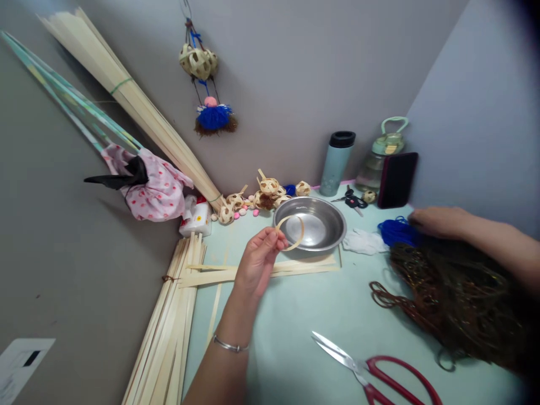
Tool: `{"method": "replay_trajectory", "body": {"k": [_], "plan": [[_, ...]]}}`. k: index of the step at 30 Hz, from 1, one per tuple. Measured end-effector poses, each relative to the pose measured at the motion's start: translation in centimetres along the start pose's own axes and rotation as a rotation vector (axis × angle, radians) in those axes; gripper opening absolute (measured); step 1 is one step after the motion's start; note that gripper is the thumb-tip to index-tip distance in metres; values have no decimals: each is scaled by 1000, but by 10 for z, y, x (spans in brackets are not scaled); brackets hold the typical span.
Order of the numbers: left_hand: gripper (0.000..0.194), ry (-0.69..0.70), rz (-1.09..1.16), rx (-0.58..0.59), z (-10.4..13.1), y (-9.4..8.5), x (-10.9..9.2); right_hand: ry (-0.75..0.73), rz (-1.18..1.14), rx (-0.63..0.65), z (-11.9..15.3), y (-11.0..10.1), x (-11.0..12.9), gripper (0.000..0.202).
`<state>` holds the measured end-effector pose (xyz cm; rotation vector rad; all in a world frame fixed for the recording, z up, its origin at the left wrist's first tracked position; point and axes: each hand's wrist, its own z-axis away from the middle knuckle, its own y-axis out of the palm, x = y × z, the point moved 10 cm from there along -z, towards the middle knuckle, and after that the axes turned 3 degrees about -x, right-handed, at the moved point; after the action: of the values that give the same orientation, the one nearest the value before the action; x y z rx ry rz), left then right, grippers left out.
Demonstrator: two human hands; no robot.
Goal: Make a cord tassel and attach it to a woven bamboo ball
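Pinched between the thumb and fingers of my left hand (264,250) is a bamboo strip ring (302,228), a thin pale strip bent into a loop. The ring is held up in front of a round metal bowl (333,239). My right hand (439,220) reaches to the far right, beside a bundle of blue yarn (394,230). Its fingers are blurred and partly hidden, so their grip does not show. A tangled heap of brown yarn (447,292) lies just below that hand. White yarn (363,242) sits between the bowl and the blue yarn.
Red-handled scissors (358,365) lie at the front. Flat bamboo strips (169,326) are stacked at left; others (215,275) cross the table. Woven balls (269,185), a tumbler (337,163), a bottle (371,166) and a phone (397,180) line the wall. A woven ornament (199,62) hangs above.
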<state>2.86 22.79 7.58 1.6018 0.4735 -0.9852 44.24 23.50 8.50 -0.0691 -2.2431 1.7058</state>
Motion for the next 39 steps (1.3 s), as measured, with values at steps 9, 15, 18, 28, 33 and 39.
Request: {"method": "replay_trajectory", "body": {"k": [9, 15, 18, 28, 33, 39], "plan": [[30, -15, -25, -224, -1, -18, 17, 133, -235, -141, 39, -65, 42, 40], [30, 56, -186, -261, 9, -3, 21, 107, -1143, 296, 96, -16, 143, 32], [30, 80, -201, -266, 12, 3, 27, 124, -1333, 417, 114, 2, 178, 29], [32, 2, -218, -144, 15, 21, 55, -27, -1266, 265, 128, -16, 224, 24], [25, 99, -363, -174, 5, 0, 34, -62, -1146, 303, 142, 10, 199, 31], [15, 140, -743, 25, 6, 17, 43, -179, -797, 414, 171, 50, 179, 25]]}}
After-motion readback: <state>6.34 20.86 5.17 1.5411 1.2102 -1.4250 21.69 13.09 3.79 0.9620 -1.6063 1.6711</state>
